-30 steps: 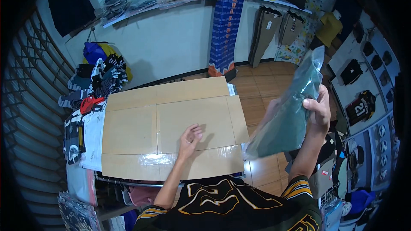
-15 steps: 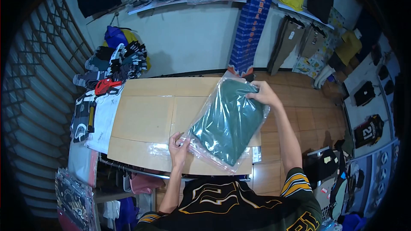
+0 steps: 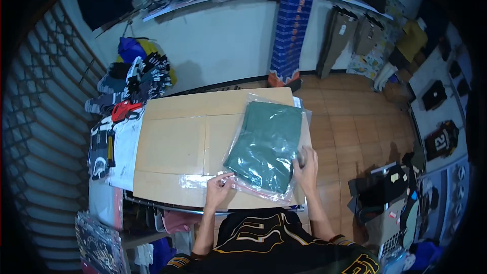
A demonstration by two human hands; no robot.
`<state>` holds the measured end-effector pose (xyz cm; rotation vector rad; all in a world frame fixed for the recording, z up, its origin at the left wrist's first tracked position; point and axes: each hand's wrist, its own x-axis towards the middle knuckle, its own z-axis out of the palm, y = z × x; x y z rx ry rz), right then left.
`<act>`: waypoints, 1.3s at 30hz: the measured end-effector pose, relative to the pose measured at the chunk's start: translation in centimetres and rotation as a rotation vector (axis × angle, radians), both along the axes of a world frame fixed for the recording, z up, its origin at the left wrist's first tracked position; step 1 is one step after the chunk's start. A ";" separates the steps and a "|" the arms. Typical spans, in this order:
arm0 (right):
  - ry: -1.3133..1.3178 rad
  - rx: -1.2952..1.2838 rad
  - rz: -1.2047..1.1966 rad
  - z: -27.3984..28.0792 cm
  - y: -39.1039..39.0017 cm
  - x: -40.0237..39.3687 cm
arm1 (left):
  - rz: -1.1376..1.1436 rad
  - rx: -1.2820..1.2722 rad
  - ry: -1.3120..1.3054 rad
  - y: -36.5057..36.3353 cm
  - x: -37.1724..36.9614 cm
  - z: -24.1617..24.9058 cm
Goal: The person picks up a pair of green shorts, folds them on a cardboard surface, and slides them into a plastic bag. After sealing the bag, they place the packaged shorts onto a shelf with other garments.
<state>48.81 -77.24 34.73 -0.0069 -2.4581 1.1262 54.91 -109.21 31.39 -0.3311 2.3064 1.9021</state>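
Note:
A folded green garment [image 3: 269, 139] lies inside a clear plastic bag [image 3: 259, 193] at the right end of a cardboard sheet on the table. My left hand [image 3: 219, 191] pinches the bag's lower left corner between thumb and fingers. At the bag's right edge, my right hand [image 3: 306, 171] is curled, with the thumb against the plastic and the fingers round the outer side. Part of those fingers is hard to make out.
Cardboard [image 3: 170, 144] covers the tabletop. Red-handled scissors or a similar red tool [image 3: 126, 110] rests at the left beside bundled socks [image 3: 147, 76]. A blue patterned column [image 3: 289, 30] stands behind. Under the front edge runs a rail with hanging clothes [image 3: 177, 220].
The bag has come down flatter onto the cardboard and turned more upright in view. My right hand has moved from its upper right corner down to the right edge. My left hand keeps its pinch.

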 end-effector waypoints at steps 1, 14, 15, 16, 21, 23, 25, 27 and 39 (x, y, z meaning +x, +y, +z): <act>-0.026 -0.028 -0.069 -0.6 0.2 2.3 | -0.028 -0.003 -0.004 0.1 -0.2 -0.2; -0.279 -0.271 -0.258 -1.1 -3.3 10.5 | -0.150 0.128 0.052 0.1 -2.9 -1.0; -0.299 -0.335 -0.273 -1.8 -3.3 10.4 | -0.119 0.151 0.067 -0.1 -2.7 -1.0; -0.321 -0.397 -0.286 -2.6 -3.3 10.5 | -0.121 0.149 0.062 -0.4 -2.3 -1.0; -0.347 -0.758 -0.198 -3.8 -4.0 12.1 | 0.036 0.237 0.124 -1.3 -0.7 -0.3; -0.323 -0.823 -0.224 -4.0 -4.8 13.0 | 0.072 0.272 0.135 -1.8 -0.4 -0.2; -0.299 -0.888 -0.251 -4.4 -5.5 13.7 | 0.107 0.306 0.145 -2.6 -0.4 -0.5; -0.268 -0.868 -0.289 -4.9 -5.9 14.3 | 0.100 0.287 0.113 -4.3 -0.7 -1.2; -0.380 -0.898 -0.345 -4.1 -6.6 16.0 | 0.043 0.289 0.131 -6.0 -1.6 -1.5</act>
